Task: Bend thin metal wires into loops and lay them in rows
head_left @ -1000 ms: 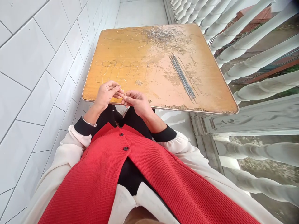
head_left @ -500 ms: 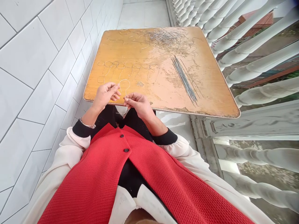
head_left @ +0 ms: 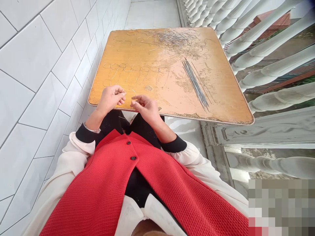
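Observation:
A thin pale wire [head_left: 134, 92] arches just above the fingers of my right hand [head_left: 146, 107], and most of its length is too fine to follow. My right hand is curled loosely about it, with a small gap between thumb and index tips. Close by on the left, my left hand [head_left: 110, 99] is closed in a pinch where the wire's other part appears to be held. Both hands are over the near edge of the wooden board table [head_left: 169, 98]. Beyond them lies a row of looped wires [head_left: 140, 69].
Toward the right of the table rests a bundle of straight grey wires [head_left: 194, 85]. A tangled heap of wires [head_left: 174, 37] lies at the far side. A white tiled wall [head_left: 36, 78] runs along the left, and a white balustrade [head_left: 265, 77] along the right.
The wire's pale loop, which stood clearly between both hands, now shows only as a short arc by my right fingers. My right thumb and index tips have parted slightly.

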`<state>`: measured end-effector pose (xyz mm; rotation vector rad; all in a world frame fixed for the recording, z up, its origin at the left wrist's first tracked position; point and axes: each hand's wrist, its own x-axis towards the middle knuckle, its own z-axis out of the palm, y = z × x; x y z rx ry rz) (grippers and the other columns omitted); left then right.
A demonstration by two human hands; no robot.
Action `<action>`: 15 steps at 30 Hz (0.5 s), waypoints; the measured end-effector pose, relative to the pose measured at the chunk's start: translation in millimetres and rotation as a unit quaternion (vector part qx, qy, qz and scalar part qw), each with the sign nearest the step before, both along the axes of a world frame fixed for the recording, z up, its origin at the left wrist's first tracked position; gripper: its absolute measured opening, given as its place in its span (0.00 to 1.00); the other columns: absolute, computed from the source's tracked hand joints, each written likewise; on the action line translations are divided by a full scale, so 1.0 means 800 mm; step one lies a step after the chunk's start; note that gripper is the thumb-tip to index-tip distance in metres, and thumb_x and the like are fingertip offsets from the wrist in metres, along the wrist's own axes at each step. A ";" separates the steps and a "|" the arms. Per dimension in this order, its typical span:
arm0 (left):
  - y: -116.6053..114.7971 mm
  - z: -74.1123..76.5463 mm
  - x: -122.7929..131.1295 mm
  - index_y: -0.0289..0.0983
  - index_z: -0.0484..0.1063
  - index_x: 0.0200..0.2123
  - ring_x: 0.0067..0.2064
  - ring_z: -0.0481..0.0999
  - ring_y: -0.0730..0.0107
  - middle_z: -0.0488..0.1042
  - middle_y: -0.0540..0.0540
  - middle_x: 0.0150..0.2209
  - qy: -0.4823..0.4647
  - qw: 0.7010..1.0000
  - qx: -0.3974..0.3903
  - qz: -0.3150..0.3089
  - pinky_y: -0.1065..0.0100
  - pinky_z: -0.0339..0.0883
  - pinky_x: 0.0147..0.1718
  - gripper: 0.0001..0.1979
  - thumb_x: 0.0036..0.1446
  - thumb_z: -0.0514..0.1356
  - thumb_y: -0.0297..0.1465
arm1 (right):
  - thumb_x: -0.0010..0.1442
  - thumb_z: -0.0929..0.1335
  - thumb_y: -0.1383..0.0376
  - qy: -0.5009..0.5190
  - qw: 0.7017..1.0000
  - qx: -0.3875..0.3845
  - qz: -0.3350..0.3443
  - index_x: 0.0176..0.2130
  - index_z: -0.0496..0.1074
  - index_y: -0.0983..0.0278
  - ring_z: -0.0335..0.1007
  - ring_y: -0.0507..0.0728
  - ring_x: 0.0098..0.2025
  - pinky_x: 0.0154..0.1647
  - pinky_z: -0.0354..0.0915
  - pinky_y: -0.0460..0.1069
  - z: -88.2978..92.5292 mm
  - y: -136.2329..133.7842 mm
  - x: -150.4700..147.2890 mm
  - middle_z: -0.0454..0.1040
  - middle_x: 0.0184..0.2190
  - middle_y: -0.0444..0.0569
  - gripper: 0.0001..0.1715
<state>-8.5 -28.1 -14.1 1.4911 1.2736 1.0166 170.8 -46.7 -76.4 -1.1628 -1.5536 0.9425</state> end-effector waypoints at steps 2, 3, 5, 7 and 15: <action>0.000 0.002 0.001 0.35 0.69 0.27 0.23 0.74 0.81 0.73 0.54 0.22 0.030 0.999 -0.004 -0.013 0.78 0.68 0.24 0.10 0.60 0.59 0.19 | 0.62 0.70 0.54 -0.058 0.995 0.073 -0.031 0.49 0.76 0.64 0.75 0.54 0.32 0.36 0.70 0.50 0.006 0.005 0.001 0.80 0.31 0.47 0.20; -0.001 0.002 0.001 0.35 0.69 0.27 0.23 0.75 0.80 0.73 0.54 0.22 0.047 0.999 -0.002 -0.018 0.77 0.68 0.24 0.10 0.60 0.59 0.19 | 0.63 0.69 0.55 -0.094 0.989 0.106 -0.042 0.50 0.76 0.64 0.76 0.54 0.32 0.37 0.70 0.50 0.010 0.008 0.001 0.80 0.31 0.47 0.20; -0.001 0.001 0.003 0.36 0.67 0.28 0.24 0.75 0.80 0.73 0.54 0.23 0.082 0.996 0.014 -0.028 0.77 0.68 0.25 0.10 0.60 0.58 0.19 | 0.67 0.66 0.57 -0.163 0.973 0.153 -0.054 0.51 0.76 0.64 0.77 0.56 0.33 0.38 0.70 0.51 0.014 0.013 0.001 0.80 0.31 0.48 0.18; -0.002 -0.003 0.005 0.37 0.67 0.29 0.25 0.75 0.79 0.73 0.54 0.23 0.113 0.992 0.045 -0.033 0.76 0.69 0.27 0.10 0.60 0.57 0.19 | 0.69 0.63 0.60 -0.221 0.956 0.181 -0.062 0.51 0.76 0.64 0.78 0.57 0.34 0.40 0.71 0.52 0.016 0.019 0.000 0.81 0.32 0.50 0.18; -0.015 -0.030 0.023 0.39 0.73 0.38 0.29 0.77 0.75 0.74 0.54 0.25 0.158 0.974 0.160 0.036 0.73 0.67 0.32 0.11 0.59 0.55 0.18 | 0.69 0.66 0.58 -0.125 0.979 0.134 -0.094 0.44 0.78 0.58 0.78 0.57 0.36 0.43 0.70 0.50 0.010 0.016 -0.005 0.78 0.31 0.48 0.12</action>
